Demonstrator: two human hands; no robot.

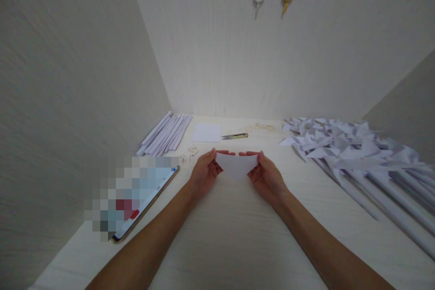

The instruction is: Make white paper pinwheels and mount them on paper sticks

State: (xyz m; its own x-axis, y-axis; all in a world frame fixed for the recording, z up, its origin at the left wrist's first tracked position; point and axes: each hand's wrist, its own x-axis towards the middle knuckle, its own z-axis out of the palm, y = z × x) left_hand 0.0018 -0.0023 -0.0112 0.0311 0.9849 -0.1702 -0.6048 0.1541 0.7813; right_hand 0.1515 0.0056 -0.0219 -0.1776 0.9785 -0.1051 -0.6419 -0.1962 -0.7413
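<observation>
A white sheet of paper (237,166), folded into a triangle with its point toward me, is held just above the pale wooden table (238,235). My left hand (205,172) pinches its left corner. My right hand (267,176) pinches its right corner. Thumbs and fingertips of both hands meet along the paper's far edge.
Rolled white paper sticks (166,134) lie at the back left, next to a square white sheet (206,133) and small snips (234,136). Small pale bits (189,153) lie near my left hand. A tablet (144,199) rests at left. Many finished paper pinwheels (343,149) crowd the right side. Walls enclose three sides.
</observation>
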